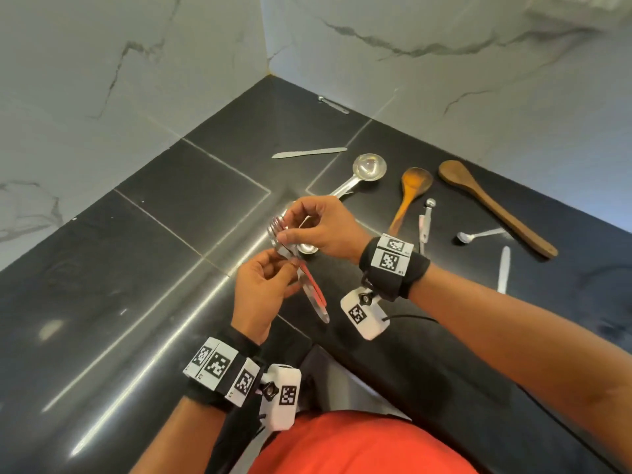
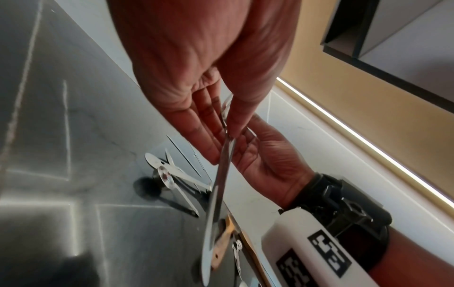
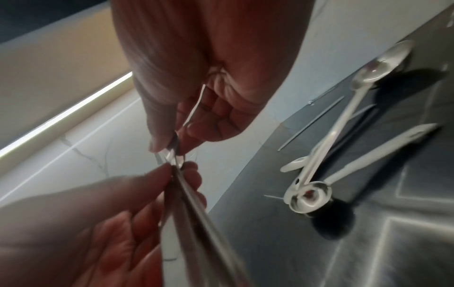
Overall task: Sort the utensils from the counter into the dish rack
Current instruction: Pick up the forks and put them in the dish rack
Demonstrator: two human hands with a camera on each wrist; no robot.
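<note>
Utensils: a bunch of forks [image 1: 279, 230] is being held above the black counter [image 1: 154, 234], tines up at the far end and handles pointing back toward the person.
Left hand [image 1: 263, 292]: fingers and thumb are curled round the necks of the bunch, so the stack is kept squared.
Right hand [image 1: 321, 227]: thumb and forefinger are pinched on the tine end; another thin metal piece looks tucked against the palm in the right wrist view, though what it is cannot be told.
Why held so: pieces of one kind appear to be gathered and lined up, so they can be carried to the rack in one trip. That is a judgement only.
Fork count: at least two sets of tines are seen in the head view; an exact number cannot be given, as the handles overlap and blur.
Wooden spoons: two, the lighter one [image 1: 412, 193] and the darker, longer one [image 1: 492, 205], lying side by side on the right.
Metal ladle [image 1: 362, 172]: one, bowl up, its handle running under the hands.
Small spoons: one [image 1: 478, 235] by the dark wooden spoon; another bowl [image 1: 306, 248] is glimpsed below the right hand.
Flat knives: one [image 1: 309, 152] beyond the ladle, one [image 1: 503, 270] at the right edge.
Dish rack: not in view.
</note>
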